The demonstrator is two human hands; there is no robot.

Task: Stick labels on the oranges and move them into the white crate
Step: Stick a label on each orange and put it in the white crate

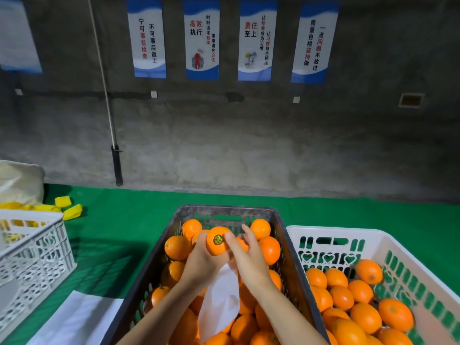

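One orange, left fingers curled round

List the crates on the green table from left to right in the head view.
White lattice plastic crate at the left edge → dark grey plastic crate in the middle → white plastic crate with heart cut-outs at the right.

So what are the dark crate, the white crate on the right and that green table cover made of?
The dark crate: likely moulded plastic, matte and scuffed, with slotted walls. The white crate: plastic too, smoother, with heart-shaped cut-outs. The green cover: seems a felt-like fabric, dull, no shine.
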